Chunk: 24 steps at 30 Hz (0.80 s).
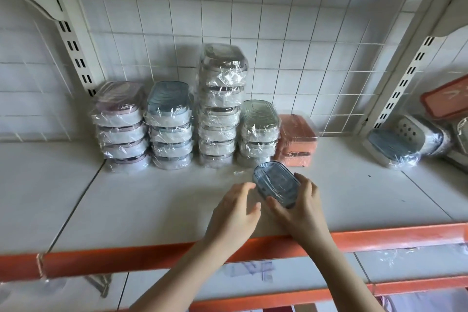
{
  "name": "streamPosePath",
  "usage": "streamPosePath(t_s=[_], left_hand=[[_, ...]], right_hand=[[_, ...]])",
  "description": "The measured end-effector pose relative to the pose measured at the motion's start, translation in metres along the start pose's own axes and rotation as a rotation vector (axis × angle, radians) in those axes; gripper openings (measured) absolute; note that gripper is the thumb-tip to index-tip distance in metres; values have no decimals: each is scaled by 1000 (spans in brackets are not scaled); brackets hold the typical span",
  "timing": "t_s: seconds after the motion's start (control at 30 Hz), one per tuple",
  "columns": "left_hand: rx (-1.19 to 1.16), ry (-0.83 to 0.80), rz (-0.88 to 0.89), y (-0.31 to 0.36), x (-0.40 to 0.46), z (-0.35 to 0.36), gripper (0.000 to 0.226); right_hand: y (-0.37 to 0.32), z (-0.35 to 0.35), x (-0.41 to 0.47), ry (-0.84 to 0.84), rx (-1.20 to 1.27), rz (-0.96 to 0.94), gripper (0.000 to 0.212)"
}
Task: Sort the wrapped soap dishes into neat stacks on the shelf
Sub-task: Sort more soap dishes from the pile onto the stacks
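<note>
My right hand (300, 206) grips a blue wrapped soap dish (276, 183), tilted, just above the white shelf (152, 197). My left hand (234, 213) hovers beside the dish with fingers relaxed, apart from it. Behind stand stacks of wrapped dishes: a pink stack (120, 125), a blue stack (170, 124), a tall grey stack (221, 106) and a short green stack (258, 130). A pink box-shaped pair (297, 140) sits to the right of them.
Loose wrapped dishes (405, 143) lie tipped at the shelf's far right near an orange lid (445, 100). A wire grid back panel (278, 33) stands behind the stacks. The shelf's orange front edge (126, 258) runs below my wrists.
</note>
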<state>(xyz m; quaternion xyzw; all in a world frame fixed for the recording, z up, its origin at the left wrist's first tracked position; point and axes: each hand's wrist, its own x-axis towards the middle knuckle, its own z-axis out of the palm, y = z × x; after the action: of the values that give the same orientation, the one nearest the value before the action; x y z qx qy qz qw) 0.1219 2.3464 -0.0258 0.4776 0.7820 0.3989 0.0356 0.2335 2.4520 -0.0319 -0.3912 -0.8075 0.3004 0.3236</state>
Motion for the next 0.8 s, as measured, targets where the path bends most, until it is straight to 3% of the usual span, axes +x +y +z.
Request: streamPosePath(t_s=[0.1,0.2,0.33,0.47,0.53,0.63,0.8], left_hand=[[34,-51,37,-1,-6,7,51],[51,-103,76,-5,-8,10,59],[-21,-108,61,-9,-7,9,70],[-114,-77,74,-9,-9,4,83],[-127,-60,86,-9,-15,3,91],[-126,79,126,-13,-23,-1,94],[-109,269,172,-23,-28,-34,87]], right_hand=[[0,1,0,4,1,39,99],[3,1,-1,5,-1,37,88],[3,-5,-4,-53,48,-6,96],[-3,-8,-7,-101,122,-111,67],[-8,-9,-12,-102,155,-173,67],[-15,-2,-21,-103,178,-287,77],[-38,17,-23,-124,204,-427,71]])
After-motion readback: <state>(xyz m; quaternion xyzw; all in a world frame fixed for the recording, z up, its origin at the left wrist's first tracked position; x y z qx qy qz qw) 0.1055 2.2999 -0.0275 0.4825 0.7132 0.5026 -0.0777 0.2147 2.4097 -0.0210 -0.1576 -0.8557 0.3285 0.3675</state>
